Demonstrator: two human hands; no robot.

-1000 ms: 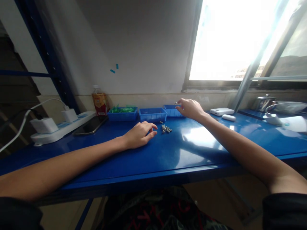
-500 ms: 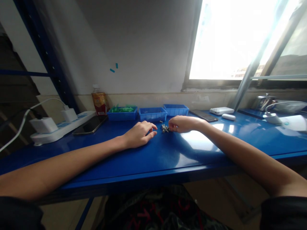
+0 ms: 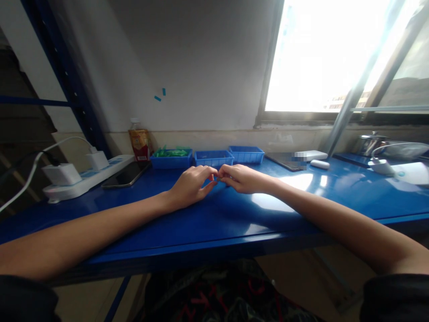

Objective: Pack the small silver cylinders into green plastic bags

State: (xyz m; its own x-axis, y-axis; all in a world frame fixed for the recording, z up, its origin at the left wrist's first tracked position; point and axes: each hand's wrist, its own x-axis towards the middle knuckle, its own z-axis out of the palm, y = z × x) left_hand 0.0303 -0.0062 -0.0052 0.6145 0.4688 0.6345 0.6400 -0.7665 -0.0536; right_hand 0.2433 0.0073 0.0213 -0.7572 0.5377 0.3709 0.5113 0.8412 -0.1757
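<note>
My left hand (image 3: 191, 185) and my right hand (image 3: 240, 178) meet fingertip to fingertip over the blue table (image 3: 234, 214), just in front of the middle blue tray (image 3: 213, 158). Both pinch something small between them that I cannot make out. The little pile of metal parts seen a moment ago is hidden behind my right hand. A blue tray with green pieces (image 3: 171, 158) stands to the left, and a third blue tray (image 3: 246, 154) to the right.
A white power strip with chargers (image 3: 83, 176) and a dark phone (image 3: 127, 174) lie at the left, by a small bottle (image 3: 139, 143). Another phone (image 3: 283, 161), a white power bank (image 3: 313, 155) and a metal kettle (image 3: 368, 143) are at the right under the window.
My right hand drew back from the right tray to the pile of metal parts, then moved left to meet my left hand, which lifted its fingers slightly.
</note>
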